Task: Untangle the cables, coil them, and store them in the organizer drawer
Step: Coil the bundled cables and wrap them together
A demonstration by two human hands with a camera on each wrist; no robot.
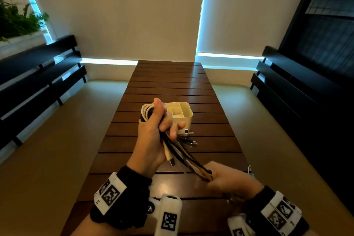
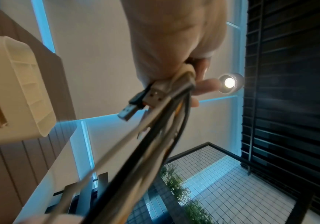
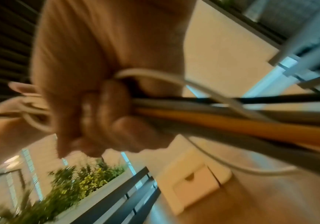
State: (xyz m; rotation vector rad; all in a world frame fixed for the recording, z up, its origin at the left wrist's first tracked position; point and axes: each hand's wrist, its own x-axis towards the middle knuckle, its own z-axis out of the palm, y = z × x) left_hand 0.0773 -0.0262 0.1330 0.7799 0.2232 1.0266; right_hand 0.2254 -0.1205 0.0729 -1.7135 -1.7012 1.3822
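Note:
Both hands hold one bundle of cables (image 1: pixel 184 156) of black, white and orange strands above the wooden table (image 1: pixel 172 86). My left hand (image 1: pixel 162 122) grips the bundle's upper part, with white loops sticking out above the fist and several plugs (image 1: pixel 188 136) fanning out below the fingers. My right hand (image 1: pixel 220 178) is curled round the bundle's lower end near the table's front. In the left wrist view, USB plugs (image 2: pixel 128 112) poke from the fist (image 2: pixel 174 53). The right wrist view is blurred; the right hand (image 3: pixel 101 109) clasps the cables (image 3: pixel 232 121). The cream organizer (image 1: pixel 182 109) stands behind my left hand; its drawer (image 3: pixel 193 184) looks closed.
A thin white cable end (image 1: pixel 250 170) lies near the table's right edge. Dark benches (image 1: pixel 38 74) line both sides of the room. A planter with green plants (image 1: pixel 17 21) sits at the far left. Floor runs along either side of the table.

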